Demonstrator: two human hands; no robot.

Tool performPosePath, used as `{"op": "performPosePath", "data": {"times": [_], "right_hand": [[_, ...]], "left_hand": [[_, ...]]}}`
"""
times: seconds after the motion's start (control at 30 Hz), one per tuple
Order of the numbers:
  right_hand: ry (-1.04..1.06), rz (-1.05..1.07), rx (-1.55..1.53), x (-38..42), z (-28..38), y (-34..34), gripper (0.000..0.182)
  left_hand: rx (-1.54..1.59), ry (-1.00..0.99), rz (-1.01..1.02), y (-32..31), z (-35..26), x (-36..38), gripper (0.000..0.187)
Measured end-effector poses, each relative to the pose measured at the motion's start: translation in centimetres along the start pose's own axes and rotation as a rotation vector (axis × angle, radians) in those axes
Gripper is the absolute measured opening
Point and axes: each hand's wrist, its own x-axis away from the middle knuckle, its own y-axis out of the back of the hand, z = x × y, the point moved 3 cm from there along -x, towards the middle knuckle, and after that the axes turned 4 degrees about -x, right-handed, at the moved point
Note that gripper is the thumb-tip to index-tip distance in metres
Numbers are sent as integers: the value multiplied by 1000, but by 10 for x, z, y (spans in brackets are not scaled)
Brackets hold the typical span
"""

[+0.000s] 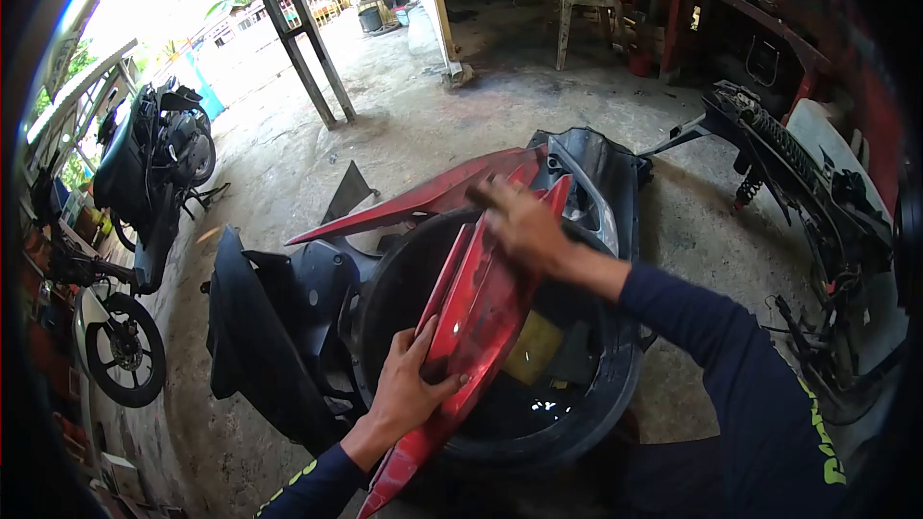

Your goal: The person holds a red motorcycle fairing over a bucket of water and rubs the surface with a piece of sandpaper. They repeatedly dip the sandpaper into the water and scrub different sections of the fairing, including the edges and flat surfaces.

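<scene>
My left hand [406,389] grips the lower part of a long red motorcycle fairing panel [486,322], thumb on one side and fingers on the other. The panel is held slanted over a round black tub [615,389], its surface wet and smudged. My right hand [527,229] is closed against the panel's upper part, slightly blurred; whatever it may hold cannot be made out. Inside the tub, a yellowish flat piece [532,350] and a dark grey piece [574,356] lie in water. Another red panel [423,194] rests behind the tub's far rim.
Black plastic body panels [260,327] lie left of the tub, and another dark fairing [596,163] lies behind it. A motorcycle [144,192] stands at the left. At right is a stripped motorcycle frame [779,173]. A metal post [298,34] and a plastic chair [586,10] are farther back.
</scene>
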Motion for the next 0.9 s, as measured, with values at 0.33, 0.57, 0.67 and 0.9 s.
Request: {"op": "performPosePath", "data": {"times": [0.33, 0.57, 0.67, 0.9], "right_hand": [[-87, -242, -13, 1, -28, -8, 49], [-464, -28, -33, -30, -42, 29, 37], [-85, -339, 16, -7, -22, 13, 38], [-748, 206, -131, -22, -35, 45, 48]], "left_hand": [[3, 17, 0, 4, 3, 8, 99], [-105, -33, -48, 2, -6, 14, 95], [-149, -15, -58, 4, -10, 15, 94], [-166, -13, -58, 4, -18, 16, 94]]}}
